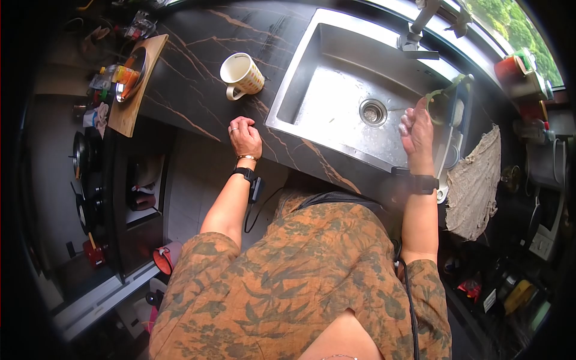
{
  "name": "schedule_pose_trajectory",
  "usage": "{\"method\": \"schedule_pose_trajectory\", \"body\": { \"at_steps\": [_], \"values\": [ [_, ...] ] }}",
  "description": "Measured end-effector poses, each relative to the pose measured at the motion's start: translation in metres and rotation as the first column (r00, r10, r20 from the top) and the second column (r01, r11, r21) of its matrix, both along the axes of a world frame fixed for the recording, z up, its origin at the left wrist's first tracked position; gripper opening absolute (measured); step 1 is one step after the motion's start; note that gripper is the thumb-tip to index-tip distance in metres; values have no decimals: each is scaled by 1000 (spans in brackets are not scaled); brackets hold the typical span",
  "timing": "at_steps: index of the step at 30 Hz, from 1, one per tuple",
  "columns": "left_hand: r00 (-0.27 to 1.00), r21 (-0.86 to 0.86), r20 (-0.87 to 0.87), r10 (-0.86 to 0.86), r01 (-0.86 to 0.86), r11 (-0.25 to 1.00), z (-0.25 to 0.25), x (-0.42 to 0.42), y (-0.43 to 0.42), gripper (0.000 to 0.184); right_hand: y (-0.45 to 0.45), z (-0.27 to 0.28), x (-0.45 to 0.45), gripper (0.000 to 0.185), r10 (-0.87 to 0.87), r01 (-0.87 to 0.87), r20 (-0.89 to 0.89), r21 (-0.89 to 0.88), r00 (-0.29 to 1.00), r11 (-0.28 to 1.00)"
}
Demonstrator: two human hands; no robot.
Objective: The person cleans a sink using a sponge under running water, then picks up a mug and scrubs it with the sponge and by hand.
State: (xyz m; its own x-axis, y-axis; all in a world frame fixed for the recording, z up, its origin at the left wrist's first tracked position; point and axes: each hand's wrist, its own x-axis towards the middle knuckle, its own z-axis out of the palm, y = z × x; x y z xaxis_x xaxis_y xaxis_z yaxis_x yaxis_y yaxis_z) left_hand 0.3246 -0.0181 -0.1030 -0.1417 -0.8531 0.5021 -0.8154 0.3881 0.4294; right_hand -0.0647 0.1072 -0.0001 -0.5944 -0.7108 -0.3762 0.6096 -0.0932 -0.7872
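and here's the mug (245, 73), upright on the dark counter (198, 60), left of the sink (336, 78), its long axis vertical, open mouth up and handle pointing toward the near edge of the counter. just below that handle, the left hand (245, 138) rests at the counter edge, fingers loosely curled, apart from the mug, nothing visible in its grasp.

over to the right side now: a green-rimmed vessel (440, 110) sits by the sink's right rim, partly covered by the right hand (416, 129). that hand is half open, thumb up against the vessel's edge, fingers bent; whether it really grips, i cannot tell, and the vessel's long axis is unclear too.

out wider, the faucet (411, 42) stands at the sink's far side, and the round drain (373, 112) lies between the two hands, nearer the right. a crumpled cloth (474, 186) spreads right of the right wrist. far left, a wooden board (139, 90) carries a pan (139, 67). between board and sink stands the mug, right in the way across that stretch.
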Motion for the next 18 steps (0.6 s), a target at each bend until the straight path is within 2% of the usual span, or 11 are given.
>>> {"method": "schedule_pose_trajectory", "body": {
  "at_steps": [2,5,8,18],
  "values": [
    [1000,5,3,-1,1,1000,0,0,0,12,0,3,1,49,10,-7,-31,74,999,997],
    [1000,-6,-2,3,-3,1000,-1,0,0,11,2,-7,-8,54,53,-54,16,65,998,996],
    [1000,-19,-8,2,-2,1000,0,-1,0,9,-8,13,13,58,-172,196,-107,283,979,939],
    [1000,-9,-15,-2,2,1000,1,-1,0,10,-11,3,16,67,-198,214,-81,300,977,930]
  ]
}}
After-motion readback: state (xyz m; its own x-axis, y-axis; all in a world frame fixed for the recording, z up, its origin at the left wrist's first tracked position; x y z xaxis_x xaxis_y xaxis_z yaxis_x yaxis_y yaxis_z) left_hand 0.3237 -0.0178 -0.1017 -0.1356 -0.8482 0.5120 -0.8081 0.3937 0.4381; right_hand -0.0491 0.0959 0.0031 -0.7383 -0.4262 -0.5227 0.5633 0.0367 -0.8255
